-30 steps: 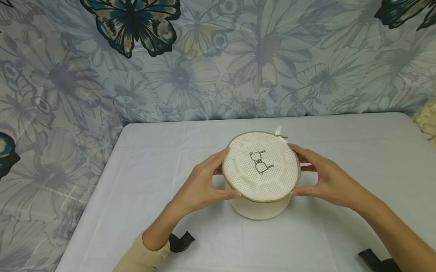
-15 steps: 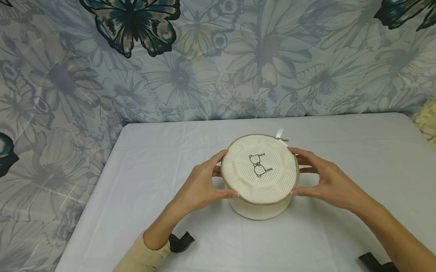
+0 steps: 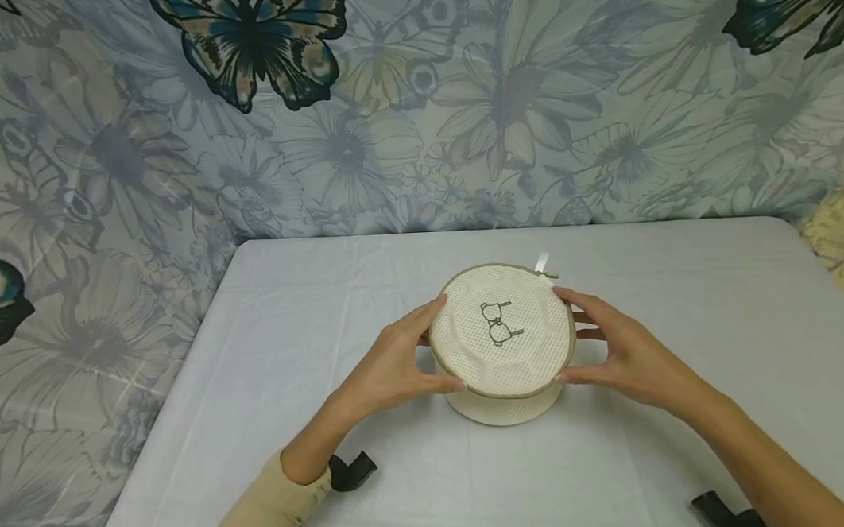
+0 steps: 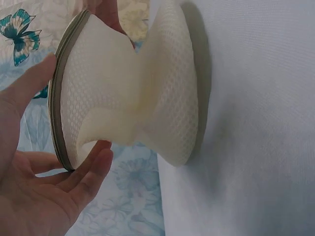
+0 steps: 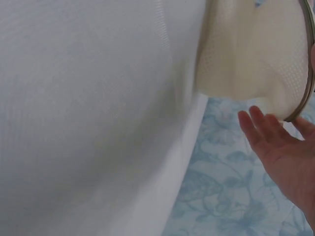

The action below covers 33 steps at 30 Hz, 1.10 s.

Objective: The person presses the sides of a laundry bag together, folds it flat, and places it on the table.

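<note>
Between both hands is a cream mesh bra laundry bag (image 3: 462, 341), with a line drawing of a bra (image 3: 498, 323) on its round top. A beige zipper (image 4: 56, 98) runs round the top rim, and its pull (image 3: 547, 274) and a white tag (image 3: 541, 262) show at the far right of it. My left hand (image 3: 392, 368) grips the rim's left side, thumb toward me and fingers behind. Opposite it, my right hand (image 3: 627, 356) holds the right side the same way. In the left wrist view, the mesh wall (image 4: 108, 73) pinches in at the waist above the base (image 4: 182, 113).
The bag's base rests on a table with a white cloth (image 3: 584, 478). A floral curtain with butterflies (image 3: 253, 45) hangs behind and to the left. Black straps (image 3: 352, 471) show by both wrists.
The bag's top has sunk slightly and shifted a little left and toward me, while its base stays put. Both hands moved along with it, keeping hold of the rim.
</note>
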{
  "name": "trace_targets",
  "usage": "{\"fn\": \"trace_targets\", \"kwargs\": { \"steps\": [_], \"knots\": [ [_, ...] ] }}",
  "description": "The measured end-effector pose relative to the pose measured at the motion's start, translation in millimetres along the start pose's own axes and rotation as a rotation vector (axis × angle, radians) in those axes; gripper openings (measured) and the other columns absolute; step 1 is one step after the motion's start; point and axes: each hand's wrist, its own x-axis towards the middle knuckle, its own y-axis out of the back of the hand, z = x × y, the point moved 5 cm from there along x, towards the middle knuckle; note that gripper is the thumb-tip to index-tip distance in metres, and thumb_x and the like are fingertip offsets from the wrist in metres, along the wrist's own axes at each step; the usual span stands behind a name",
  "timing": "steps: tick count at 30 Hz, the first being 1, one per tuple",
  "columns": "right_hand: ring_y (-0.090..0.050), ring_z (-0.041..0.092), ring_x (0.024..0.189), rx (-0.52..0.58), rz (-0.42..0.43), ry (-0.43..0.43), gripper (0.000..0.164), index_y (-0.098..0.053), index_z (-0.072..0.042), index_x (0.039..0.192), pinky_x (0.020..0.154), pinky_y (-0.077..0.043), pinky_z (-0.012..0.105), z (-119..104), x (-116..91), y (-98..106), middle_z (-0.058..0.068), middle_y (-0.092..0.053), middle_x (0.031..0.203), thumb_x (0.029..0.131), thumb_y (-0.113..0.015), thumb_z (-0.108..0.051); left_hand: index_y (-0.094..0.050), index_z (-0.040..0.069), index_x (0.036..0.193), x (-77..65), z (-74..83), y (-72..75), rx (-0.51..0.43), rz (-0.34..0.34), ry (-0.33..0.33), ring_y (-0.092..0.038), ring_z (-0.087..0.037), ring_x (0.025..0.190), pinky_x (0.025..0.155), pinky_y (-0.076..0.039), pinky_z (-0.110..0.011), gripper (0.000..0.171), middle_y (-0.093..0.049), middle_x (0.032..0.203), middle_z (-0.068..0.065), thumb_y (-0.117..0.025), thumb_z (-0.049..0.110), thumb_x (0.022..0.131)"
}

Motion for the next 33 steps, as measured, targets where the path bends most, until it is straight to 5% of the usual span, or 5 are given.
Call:
{"fn": "trace_targets", "kwargs": {
  "steps": [19, 28, 33],
  "knots": [
    [-0.050, 0.014, 0.126, -0.025, -0.002, 0.021, 0.108, -0.030, -0.013, 0.156, 0.096, -0.049, 0.022, -0.1, 0.1, -2.4, 0.009, -0.048, 0.147, 0.069, -0.092, -0.027, -0.030, 0.005, 0.156, -1.7, -1.0, -2.9, 0.111, 0.073, 0.029, -0.062, -0.011, 0.099, 0.088, -0.053, -0.024, 0.112, -0.042, 0.154, -0.005, -0.093, 0.033, 0.068],
    [-0.048, 0.015, 0.131, -0.005, -0.028, 0.014, 0.101, -0.033, -0.012, 0.155, 0.101, -0.046, 0.024, 2.4, -0.8, -4.5, 0.009, -0.046, 0.150, 0.073, -0.089, -0.033, -0.028, 0.003, 0.156, -1.1, -3.3, -6.8, 0.064, 0.038, 0.055, -0.062, -0.012, 0.095, 0.087, -0.055, -0.031, 0.111, -0.038, 0.156, -0.009, -0.092, 0.028, 0.069],
    [-0.049, 0.027, 0.131, 0.007, -0.062, -0.019, 0.100, -0.032, -0.008, 0.154, 0.099, -0.048, 0.034, 7.8, -3.6, -8.9, 0.012, -0.043, 0.152, 0.075, -0.087, -0.035, -0.027, 0.003, 0.156, -1.3, -6.0, -10.6, 0.080, 0.012, 0.074, -0.062, -0.014, 0.103, 0.089, -0.054, -0.030, 0.110, -0.036, 0.157, -0.010, -0.092, 0.030, 0.071]
  ]
}}
